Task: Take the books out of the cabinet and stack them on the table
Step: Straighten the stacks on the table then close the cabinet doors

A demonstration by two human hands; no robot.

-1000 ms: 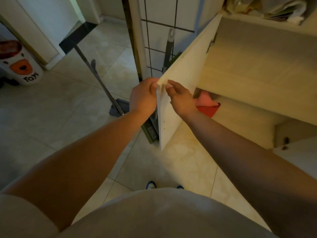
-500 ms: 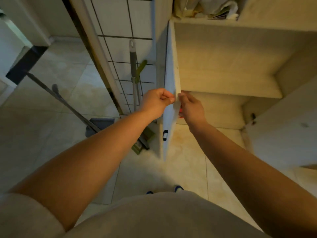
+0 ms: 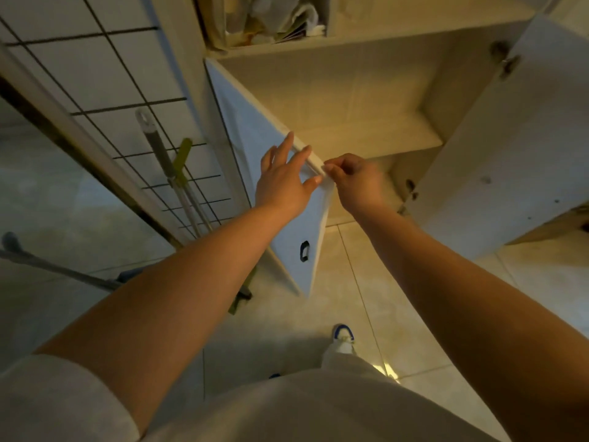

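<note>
**Head view: both hands at the left cabinet door's edge**

Head camera shows our left hand [image 3: 283, 183] has opened since half a second ago: then it was curled on the door edge, now its fingers lie straight, flat against the outer face of the left cabinet door [image 3: 255, 148]. Our right hand [image 3: 357, 181] stays at the same edge, fingertips pinching it just beside the left thumb. The door has swung wider towards the tiled wall [image 3: 105, 78].

Right of the grip, the cabinet [image 3: 357, 90] gapes open, its shelf [image 3: 369, 135] bare; we see no books in it. Further right stands the other door [image 3: 516, 148], also open. Left of the grip, mop handles [image 3: 165, 164] lean close to the door's swing. Below lies floor [image 3: 366, 282].

We can read no writing anywhere.
</note>
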